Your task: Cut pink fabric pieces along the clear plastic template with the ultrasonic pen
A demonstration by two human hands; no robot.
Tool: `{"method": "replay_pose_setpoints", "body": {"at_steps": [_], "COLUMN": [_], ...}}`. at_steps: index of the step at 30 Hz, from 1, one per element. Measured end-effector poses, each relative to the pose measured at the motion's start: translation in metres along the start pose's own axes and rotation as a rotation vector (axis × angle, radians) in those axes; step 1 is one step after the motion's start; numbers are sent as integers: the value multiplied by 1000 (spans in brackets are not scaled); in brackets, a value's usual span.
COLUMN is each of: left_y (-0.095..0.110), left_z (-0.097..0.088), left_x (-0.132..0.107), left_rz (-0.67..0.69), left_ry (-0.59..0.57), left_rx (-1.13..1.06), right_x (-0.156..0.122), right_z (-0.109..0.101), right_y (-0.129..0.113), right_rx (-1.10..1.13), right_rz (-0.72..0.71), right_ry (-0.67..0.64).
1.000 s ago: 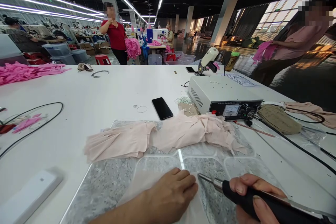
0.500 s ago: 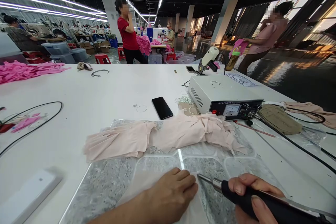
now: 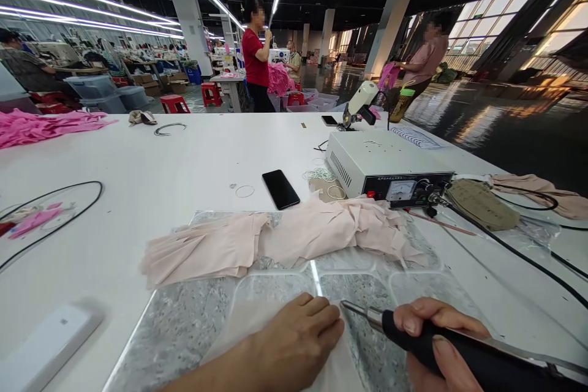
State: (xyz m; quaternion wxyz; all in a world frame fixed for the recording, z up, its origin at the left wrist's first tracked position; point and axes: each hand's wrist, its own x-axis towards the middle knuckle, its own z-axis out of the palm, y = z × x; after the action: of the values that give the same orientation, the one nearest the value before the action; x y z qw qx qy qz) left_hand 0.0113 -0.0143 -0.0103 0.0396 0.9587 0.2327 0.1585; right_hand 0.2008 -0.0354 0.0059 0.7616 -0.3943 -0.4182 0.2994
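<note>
My left hand [image 3: 301, 340] presses down on a thin pale beige fabric piece [image 3: 340, 370], its fingers curled and held together. Under the fabric is a grey stone-patterned board with clear template shapes [image 3: 169, 324]. My right hand [image 3: 441, 337] is wrapped round a black-handled corded tool with a slim metal tip [image 3: 390, 326], which looks like a handheld cutter. Its tip sits right beside my left fingertips, at the fabric's edge; I cannot tell whether it touches. Behind my hands, overlapping stacks of beige fabric pieces [image 3: 316, 229] lie across the board.
A power box with a dial [image 3: 386, 162] stands at back right, a black cable [image 3: 505, 245] running from it. Nearby are a phone [image 3: 280, 189], a lamp-like device [image 3: 362, 98] and a khaki cloth [image 3: 482, 203]. A white case [image 3: 50, 343] lies front left; pink fabric [image 3: 41, 125] lies behind. Co-workers stand beyond.
My view has turned slightly. My hands and the tool hold almost the same pose on the fabric. The co-worker in red has moved right; the one in pink has shifted away.
</note>
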Motion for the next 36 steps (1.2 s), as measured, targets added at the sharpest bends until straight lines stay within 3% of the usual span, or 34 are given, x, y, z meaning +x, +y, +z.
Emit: {"method": "replay_pose_setpoints", "body": {"at_steps": [13, 17, 21, 26, 36], "left_y": [0, 0, 0, -1, -2], "left_z": [0, -1, -4, -6, -12], "left_x": [0, 1, 2, 2, 1], "left_rz": [-7, -12, -8, -29, -9], "left_ry": [31, 44, 83, 74, 52], "left_rx": [-19, -40, -60, -107, -87], "right_x": [4, 7, 5, -3, 1], "right_z": [2, 5, -5, -18, -6], "right_y": [1, -3, -10, -13, -1], "right_rx": [11, 49, 123, 151, 172], "right_rz": [-33, -20, 27, 108, 23], "right_ry": [-89, -1, 83, 31, 66]}}
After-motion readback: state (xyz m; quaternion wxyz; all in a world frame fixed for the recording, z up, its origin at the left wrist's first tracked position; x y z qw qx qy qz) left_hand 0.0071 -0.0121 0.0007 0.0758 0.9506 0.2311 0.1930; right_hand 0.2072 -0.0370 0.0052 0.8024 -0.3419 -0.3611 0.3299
